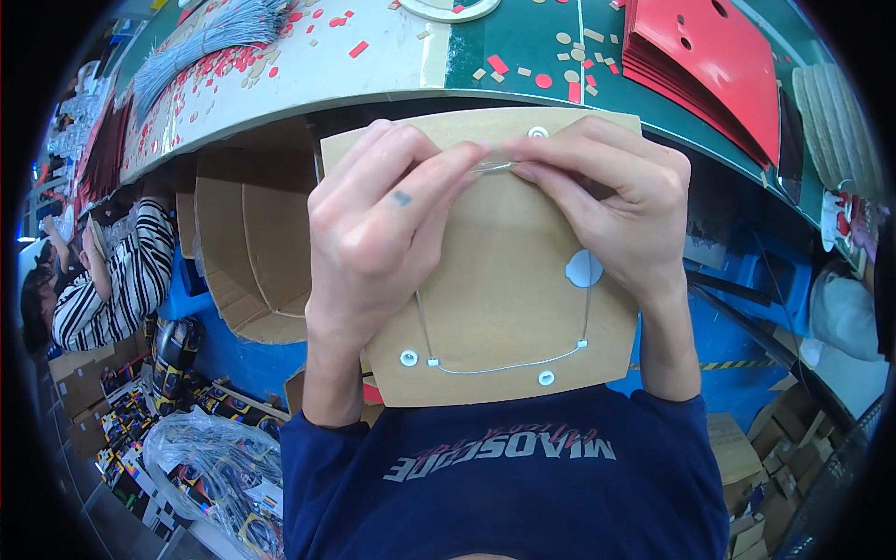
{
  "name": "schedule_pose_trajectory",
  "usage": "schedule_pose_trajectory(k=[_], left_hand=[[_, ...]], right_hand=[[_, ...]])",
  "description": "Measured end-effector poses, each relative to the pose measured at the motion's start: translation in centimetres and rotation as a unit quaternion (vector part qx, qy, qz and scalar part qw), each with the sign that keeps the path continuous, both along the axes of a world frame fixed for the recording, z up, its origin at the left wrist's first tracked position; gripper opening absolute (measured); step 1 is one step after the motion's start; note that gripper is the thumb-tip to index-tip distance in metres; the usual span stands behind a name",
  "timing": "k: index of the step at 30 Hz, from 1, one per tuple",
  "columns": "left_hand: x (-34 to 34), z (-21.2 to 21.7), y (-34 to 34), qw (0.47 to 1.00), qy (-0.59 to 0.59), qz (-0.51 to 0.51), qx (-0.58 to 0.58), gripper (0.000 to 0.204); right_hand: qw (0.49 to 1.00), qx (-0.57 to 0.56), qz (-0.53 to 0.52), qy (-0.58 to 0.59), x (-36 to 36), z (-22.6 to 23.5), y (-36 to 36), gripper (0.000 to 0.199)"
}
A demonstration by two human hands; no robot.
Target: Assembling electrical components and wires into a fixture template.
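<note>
Looking down in the head view, what do you see the hands doing?

"Both are narrowed to a pinch. The left hand [373, 210] and the right hand [625, 201] nearly meet at the fingertips, with a thin pale cord [495, 168] held between them. The fingertips are slightly blurred, so I can't tell how the strand is looped there."

And what lies under them?

"A brown board [509, 271], spread below both hands and between the forearms. Its near edge comes close to the dark blue shirt [504, 485]. Nearer the body than the hands, a pale line [504, 371] curves across it between two small white fasteners."

Anything else on it?

"A white ring [539, 133] sits just beside the right fingertips, and a pale disc [584, 269] lies below the right palm, near the wrist."

What's around?

"Beyond the left hand, a bundle of grey-blue cords [210, 61] lies on the table [387, 70]. Beyond the right, there's a stack of red sheets [700, 75]. Left of the left hand stands an open cardboard box [266, 233]; farther left sits a person in striped clothing [117, 280]."
</note>
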State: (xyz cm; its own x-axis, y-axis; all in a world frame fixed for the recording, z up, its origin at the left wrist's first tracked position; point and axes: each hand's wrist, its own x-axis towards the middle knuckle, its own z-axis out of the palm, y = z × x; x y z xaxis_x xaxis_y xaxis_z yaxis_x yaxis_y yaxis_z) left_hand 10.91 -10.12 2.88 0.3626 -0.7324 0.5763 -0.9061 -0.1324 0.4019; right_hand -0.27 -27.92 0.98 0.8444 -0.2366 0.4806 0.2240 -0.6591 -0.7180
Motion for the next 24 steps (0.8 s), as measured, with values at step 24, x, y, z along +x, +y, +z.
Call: schedule_pose_trajectory(k=[24], left_hand=[[0.4,2.0,-0.4,0.999,0.0,0.002,0.052,0.015]], right_hand=[[0.996,0.054,0.067,0.039,1.3,1.1,-0.7,0.011]])
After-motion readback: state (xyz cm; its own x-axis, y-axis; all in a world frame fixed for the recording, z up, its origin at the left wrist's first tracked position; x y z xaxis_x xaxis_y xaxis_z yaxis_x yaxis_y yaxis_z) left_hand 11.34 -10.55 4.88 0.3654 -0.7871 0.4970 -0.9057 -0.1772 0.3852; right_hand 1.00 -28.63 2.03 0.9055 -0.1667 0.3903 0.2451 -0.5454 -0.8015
